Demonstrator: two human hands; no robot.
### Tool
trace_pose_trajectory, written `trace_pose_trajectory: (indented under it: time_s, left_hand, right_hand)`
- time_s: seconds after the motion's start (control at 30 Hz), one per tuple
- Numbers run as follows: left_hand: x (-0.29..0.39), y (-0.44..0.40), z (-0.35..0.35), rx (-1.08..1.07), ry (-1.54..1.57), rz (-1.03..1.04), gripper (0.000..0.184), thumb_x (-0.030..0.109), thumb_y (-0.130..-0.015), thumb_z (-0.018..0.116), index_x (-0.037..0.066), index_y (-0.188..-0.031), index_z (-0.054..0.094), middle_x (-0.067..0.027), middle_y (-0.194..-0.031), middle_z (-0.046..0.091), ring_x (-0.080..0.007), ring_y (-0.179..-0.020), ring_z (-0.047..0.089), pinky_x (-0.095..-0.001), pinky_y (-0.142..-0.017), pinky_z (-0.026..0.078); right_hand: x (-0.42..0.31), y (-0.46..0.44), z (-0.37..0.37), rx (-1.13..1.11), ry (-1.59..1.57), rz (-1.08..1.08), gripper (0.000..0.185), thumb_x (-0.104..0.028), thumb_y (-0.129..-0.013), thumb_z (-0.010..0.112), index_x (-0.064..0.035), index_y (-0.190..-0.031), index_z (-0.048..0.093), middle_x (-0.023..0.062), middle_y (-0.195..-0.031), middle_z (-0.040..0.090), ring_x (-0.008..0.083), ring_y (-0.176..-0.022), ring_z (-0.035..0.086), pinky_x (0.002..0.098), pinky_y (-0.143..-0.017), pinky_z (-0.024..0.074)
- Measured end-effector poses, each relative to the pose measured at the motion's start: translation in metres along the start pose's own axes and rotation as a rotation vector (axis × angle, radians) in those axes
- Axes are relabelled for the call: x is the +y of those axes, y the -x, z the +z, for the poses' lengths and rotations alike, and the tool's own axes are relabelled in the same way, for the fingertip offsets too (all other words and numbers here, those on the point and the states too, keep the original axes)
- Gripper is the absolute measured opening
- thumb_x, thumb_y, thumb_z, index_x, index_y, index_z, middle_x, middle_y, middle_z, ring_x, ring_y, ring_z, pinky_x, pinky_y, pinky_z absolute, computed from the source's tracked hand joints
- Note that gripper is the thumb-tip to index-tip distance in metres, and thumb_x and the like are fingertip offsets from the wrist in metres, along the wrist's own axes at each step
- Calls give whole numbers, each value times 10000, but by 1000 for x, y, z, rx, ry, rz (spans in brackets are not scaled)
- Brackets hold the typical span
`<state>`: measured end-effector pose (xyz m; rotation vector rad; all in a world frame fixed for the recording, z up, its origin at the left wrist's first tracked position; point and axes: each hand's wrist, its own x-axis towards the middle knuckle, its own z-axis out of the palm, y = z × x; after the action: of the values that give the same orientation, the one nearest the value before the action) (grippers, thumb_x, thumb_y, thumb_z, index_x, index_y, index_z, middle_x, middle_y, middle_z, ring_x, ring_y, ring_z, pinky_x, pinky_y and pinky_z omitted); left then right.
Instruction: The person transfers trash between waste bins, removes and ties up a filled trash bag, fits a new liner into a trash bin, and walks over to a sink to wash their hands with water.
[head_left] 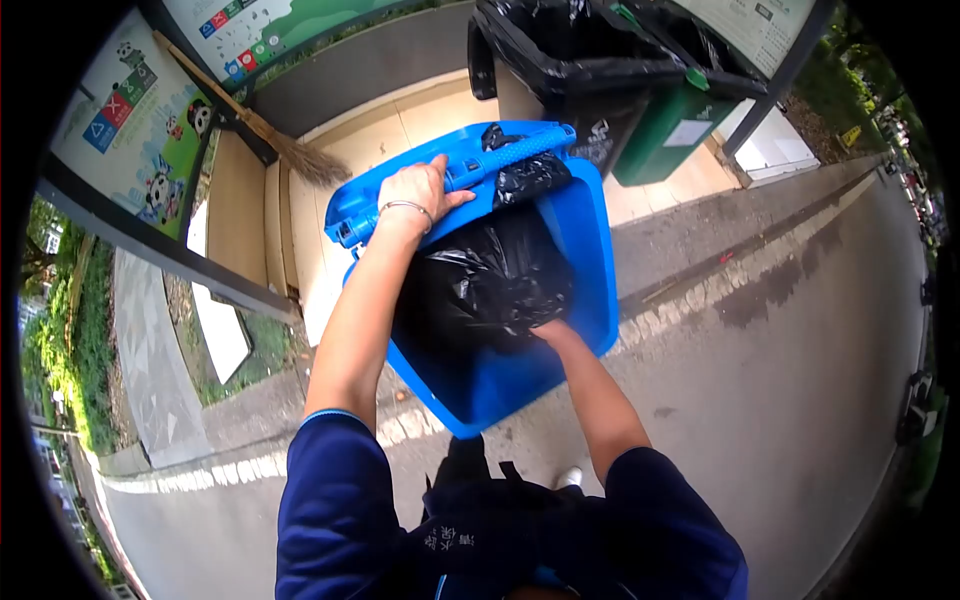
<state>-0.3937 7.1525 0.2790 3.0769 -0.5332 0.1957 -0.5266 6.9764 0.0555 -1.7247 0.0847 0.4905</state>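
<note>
A blue wheeled trash bin [603, 255] stands in front of me, its mouth facing up. My left hand [418, 195], with a bracelet at the wrist, is closed over the bar along its back edge, the thumb pointing right. Inside the bin is a black garbage bag [500, 275], bunched and shiny. Part of the black plastic [530, 178] hangs over the back edge beside the bar. My right hand [546, 330] reaches down into the bin against the bag; its fingers are hidden by the plastic and shadow.
Behind stand a dark bin [515, 105] lined with black plastic and a green bin [655, 140]. A straw broom [300, 155] leans at the left by the printed panels [130, 120]. A stone curb [690, 290] separates the tiled platform from the paved road [800, 400].
</note>
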Motion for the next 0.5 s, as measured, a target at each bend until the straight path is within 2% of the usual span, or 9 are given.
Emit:
trace_pose_trajectory:
  time_s: [0.03,0.1,0.13,0.2,0.23,0.27,0.3,0.47,0.5]
  left_hand:
    - [13,15,4,-27,4,-18,518,538,-644,527,94,-908,490,-119,-782,588,-268,-745,567,-366,-647,443]
    - [37,43,19,-84,-60,-32,519,540,-653,515,114,-948,489,-108,-782,590,-260,-751,569,-370,-660,426]
    - [49,54,28,-87,-65,-52,521,542,-657,510,123,-966,488,-106,-790,590,-256,-750,570,-368,-663,419]
    - [72,70,45,-90,-60,-41,513,522,-665,517,128,-992,483,-114,-816,583,-263,-755,566,-368,-658,428]
    - [80,75,50,-90,-62,-45,513,522,-665,517,128,-992,483,-114,-816,583,-263,-755,566,-368,-658,428]
    - [89,82,57,-76,-41,-34,508,511,-666,522,126,-995,482,-121,-820,579,-268,-757,564,-364,-656,437]
    - [96,86,61,-63,-26,-19,503,501,-668,528,123,-997,480,-128,-824,575,-274,-758,563,-359,-654,445]
    - [114,83,65,-47,-58,-27,472,468,-678,537,115,-986,480,-140,-816,572,-283,-753,559,-349,-646,453]
    - [116,83,65,-79,-79,-23,494,464,-692,526,117,-1037,456,-148,-814,576,-285,-755,558,-351,-656,447]
  right_hand:
    - [2,17,0,-82,138,-5,554,-349,-746,520,-79,-1195,341,94,-1128,454,231,-1037,406,332,-882,314]
    - [36,45,7,282,777,-587,543,-350,-724,520,-126,-1191,355,107,-1161,418,259,-1053,401,360,-892,305]
    - [57,53,7,273,763,-599,543,-350,-724,520,-126,-1191,355,107,-1161,418,259,-1053,401,360,-892,305]
    - [107,64,13,50,545,-453,496,-361,-731,486,-171,-1175,375,91,-1205,369,270,-1069,384,388,-899,293]
    - [127,71,12,46,545,-456,496,-361,-731,486,-171,-1175,375,91,-1205,369,270,-1069,384,388,-899,293]
    - [143,82,9,121,737,-579,466,-360,-745,463,-189,-1170,380,80,-1215,357,267,-1064,386,390,-899,294]
    - [157,89,9,146,801,-628,454,-355,-746,464,-184,-1159,383,80,-1201,361,263,-1053,388,385,-891,298]
    - [167,130,-4,96,607,-601,399,-326,-747,468,-158,-1102,399,78,-1129,382,242,-999,402,362,-854,316]
    - [170,139,-4,91,577,-591,388,-321,-747,469,-153,-1091,403,78,-1115,387,238,-988,404,358,-846,319]
